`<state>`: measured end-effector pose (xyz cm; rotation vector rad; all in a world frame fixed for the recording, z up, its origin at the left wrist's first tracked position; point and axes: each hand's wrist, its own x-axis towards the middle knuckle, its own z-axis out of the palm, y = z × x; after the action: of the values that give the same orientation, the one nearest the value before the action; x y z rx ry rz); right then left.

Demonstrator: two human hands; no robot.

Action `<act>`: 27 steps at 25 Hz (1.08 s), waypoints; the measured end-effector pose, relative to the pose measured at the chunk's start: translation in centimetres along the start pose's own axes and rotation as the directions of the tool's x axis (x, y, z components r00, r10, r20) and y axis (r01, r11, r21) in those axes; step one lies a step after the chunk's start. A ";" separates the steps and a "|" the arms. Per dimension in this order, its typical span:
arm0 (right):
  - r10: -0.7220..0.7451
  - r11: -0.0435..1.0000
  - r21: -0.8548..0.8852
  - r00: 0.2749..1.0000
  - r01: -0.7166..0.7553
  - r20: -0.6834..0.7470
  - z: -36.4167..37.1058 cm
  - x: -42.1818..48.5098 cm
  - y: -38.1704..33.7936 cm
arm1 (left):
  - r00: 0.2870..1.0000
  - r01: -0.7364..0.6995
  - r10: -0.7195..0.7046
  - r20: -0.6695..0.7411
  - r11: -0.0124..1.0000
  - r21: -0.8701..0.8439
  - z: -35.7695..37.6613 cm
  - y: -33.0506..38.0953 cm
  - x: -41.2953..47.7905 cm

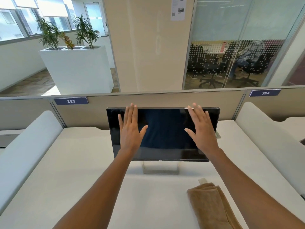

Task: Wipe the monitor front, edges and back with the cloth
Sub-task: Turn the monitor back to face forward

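Standing on the counter: a dark-screened monitor on a pale stand, upright at the far middle of the white counter, just before a beige partition.
Left hand: released, fingers straight and spread, palm toward the left half of the screen, fingertips at its top edge. Whether it touches the glass cannot be told.
Right hand: flat and holding nothing, over the right half of the screen, fingertips at the top edge.
Cloth: tan, folded, lying on the near right of the counter beside the right forearm, well apart from the monitor, in neither hand.
In the way: hands and forearms cover parts of the screen; the monitor's back is hidden.
Around: white dividers on either side. Beyond the partition are a white planter with green plants, a cream column, and a glass wall with office chairs behind it.
Writing: "DELL" on the bottom bezel. One blue plate reads "383", another reads "384". The paper notice on the column is too small to read.
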<state>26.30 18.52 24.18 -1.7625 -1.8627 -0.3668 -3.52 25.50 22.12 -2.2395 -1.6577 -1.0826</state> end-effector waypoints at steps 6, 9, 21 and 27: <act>0.708 0.578 0.540 0.705 -0.612 0.041 2.5 -7.2 2.6 | 0.869 0.446 -0.495 -0.013 0.794 -0.413 0.0 -4.4 -4.2; 0.738 0.431 0.524 0.621 -0.735 0.263 4.0 -7.9 3.7 | 0.747 0.643 -0.630 0.210 0.606 -0.468 0.7 -6.2 -5.3; 0.688 0.449 0.477 0.633 -0.756 0.356 7.7 -6.4 4.8 | 0.657 0.749 -0.610 0.443 0.458 -0.480 3.1 -8.9 -7.3; 0.666 0.462 0.477 0.647 -0.748 0.370 8.3 -5.3 5.4 | 0.643 0.753 -0.654 0.400 0.441 -0.489 3.6 -8.4 -7.2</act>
<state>29.93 19.27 13.56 -1.9047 -0.9369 0.6319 -10.17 24.93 12.64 -1.9083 -2.7999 -1.9366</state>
